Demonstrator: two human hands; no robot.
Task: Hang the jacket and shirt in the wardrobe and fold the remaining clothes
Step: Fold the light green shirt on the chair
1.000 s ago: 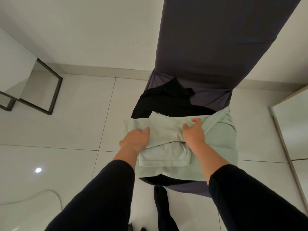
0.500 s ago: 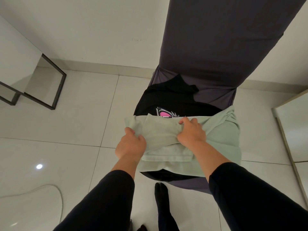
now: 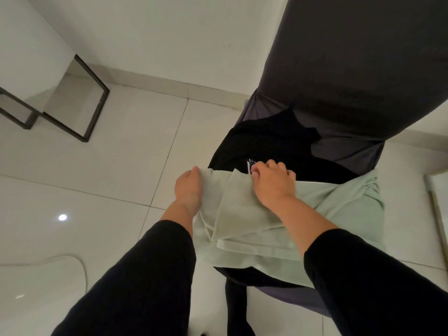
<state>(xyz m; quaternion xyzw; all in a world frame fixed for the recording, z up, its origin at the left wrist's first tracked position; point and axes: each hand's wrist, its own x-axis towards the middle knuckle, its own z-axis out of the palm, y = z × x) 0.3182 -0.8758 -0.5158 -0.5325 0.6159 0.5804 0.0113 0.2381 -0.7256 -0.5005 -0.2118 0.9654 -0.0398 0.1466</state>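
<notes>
pale glossy floor tiles and a white wall across the top of the frame, with a black metal frame at upper left and a thin cable curving at lower left. right of centre, a chair in a dark grey cover, its seat heaped with clothes. spread over the seat's near half, a pale green garment, partly folded: one panel already laid over the rest, the right-hand end still bunched and loose toward the frame's right edge. beneath and behind it, a black garment with a scrap of print showing, not folded as far as can be seen. left hand at the green garment's left edge, fingers tucked out of sight against the cloth, so grip impossible to tell. right hand at the top edge of the folded panel, fingers curled and pinching the cloth there. no wardrobe, jacket or hanger anywhere in view, so no way to judge the hanging part. by the look of things, midway through folding the green piece, with the black one still to do.
</notes>
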